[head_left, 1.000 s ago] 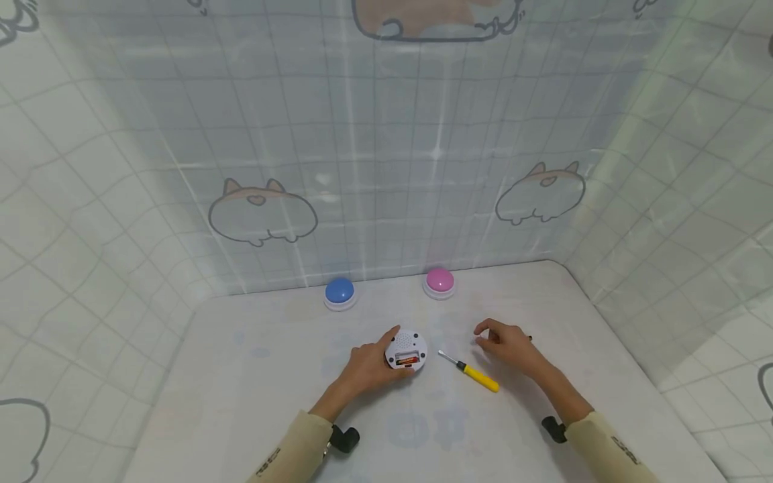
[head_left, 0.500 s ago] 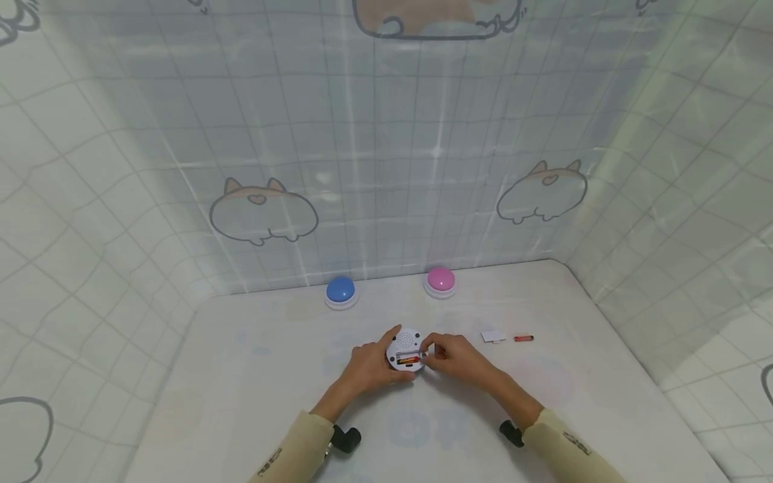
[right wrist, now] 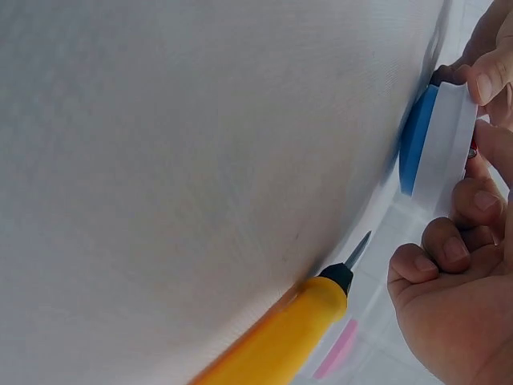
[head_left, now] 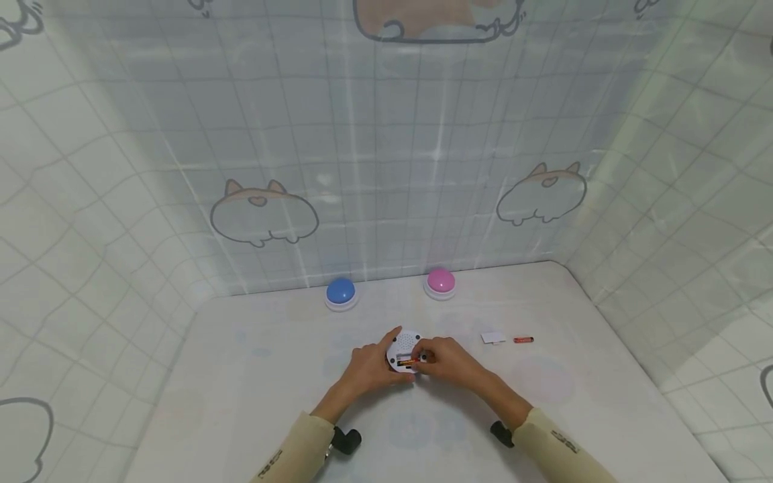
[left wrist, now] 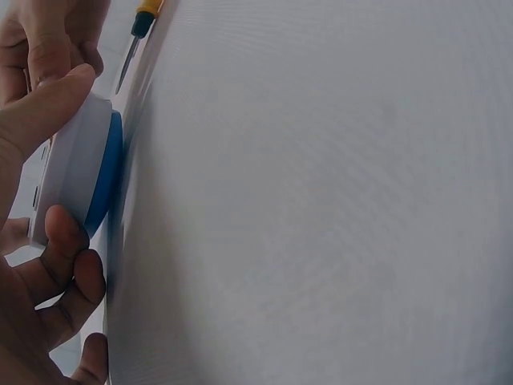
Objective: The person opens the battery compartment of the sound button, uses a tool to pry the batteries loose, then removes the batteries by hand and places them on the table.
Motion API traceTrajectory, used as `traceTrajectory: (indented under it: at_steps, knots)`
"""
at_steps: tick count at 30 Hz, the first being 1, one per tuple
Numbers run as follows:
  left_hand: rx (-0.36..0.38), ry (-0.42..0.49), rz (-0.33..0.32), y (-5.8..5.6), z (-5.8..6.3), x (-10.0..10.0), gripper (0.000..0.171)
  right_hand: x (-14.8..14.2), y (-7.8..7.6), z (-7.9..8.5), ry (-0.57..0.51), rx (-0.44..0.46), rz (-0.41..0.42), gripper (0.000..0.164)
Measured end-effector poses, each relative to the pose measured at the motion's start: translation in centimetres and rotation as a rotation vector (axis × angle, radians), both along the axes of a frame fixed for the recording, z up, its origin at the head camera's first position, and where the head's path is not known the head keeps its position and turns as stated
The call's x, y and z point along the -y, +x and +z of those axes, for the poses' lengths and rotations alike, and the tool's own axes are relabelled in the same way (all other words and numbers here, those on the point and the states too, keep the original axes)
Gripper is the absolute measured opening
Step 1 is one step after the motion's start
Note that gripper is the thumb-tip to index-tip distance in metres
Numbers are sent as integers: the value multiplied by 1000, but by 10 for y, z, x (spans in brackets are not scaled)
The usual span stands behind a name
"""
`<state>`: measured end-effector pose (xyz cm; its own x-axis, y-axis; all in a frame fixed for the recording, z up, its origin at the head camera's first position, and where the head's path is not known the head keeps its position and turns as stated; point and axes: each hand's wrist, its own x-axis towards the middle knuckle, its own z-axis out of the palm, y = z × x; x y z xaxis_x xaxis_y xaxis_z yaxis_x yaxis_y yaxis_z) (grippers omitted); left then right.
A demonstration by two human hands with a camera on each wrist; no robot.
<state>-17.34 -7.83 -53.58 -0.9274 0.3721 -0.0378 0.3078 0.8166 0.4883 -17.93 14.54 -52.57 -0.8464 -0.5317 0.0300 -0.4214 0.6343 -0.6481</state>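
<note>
My left hand (head_left: 368, 367) grips a round white push-button device (head_left: 403, 340) by its rim. Its underside faces up, showing a speaker grille and an uncovered battery compartment; in the left wrist view its blue dome (left wrist: 106, 178) points down at the table. A red-and-black battery (head_left: 404, 363) is at the compartment, and the fingertips of my right hand (head_left: 451, 361) pinch its right end, partly hiding it. Close by the right hand lies a yellow-handled screwdriver (right wrist: 280, 337), hidden under the right arm in the head view.
A white battery cover (head_left: 492, 337) and a loose red battery (head_left: 523, 339) lie to the right. Along the back edge stand a blue push button (head_left: 341, 292) and a pink one (head_left: 441, 282). Patterned cloth walls (head_left: 386, 168) enclose the table (head_left: 253, 402).
The right hand has moved left from beside the loose battery to the device, and its fingers have shifted onto the battery there. Its arm now covers the screwdriver. The left hand holds still.
</note>
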Motion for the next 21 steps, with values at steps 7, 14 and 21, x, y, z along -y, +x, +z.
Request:
traceTrajectory:
  at_steps: [7, 14, 21]
  knots:
    - [-6, 4, -5, 0, 0, 0, 105, 0, 0, 1, 12, -10, 1, 7]
    - [23, 17, 6, -1, -1, 0, 103, -9, 3, 5, 18, 4, -47, 11]
    - [18, 28, 33, -1, 0, 10, 102, -38, 7, 10, 3, 47, -156, 6]
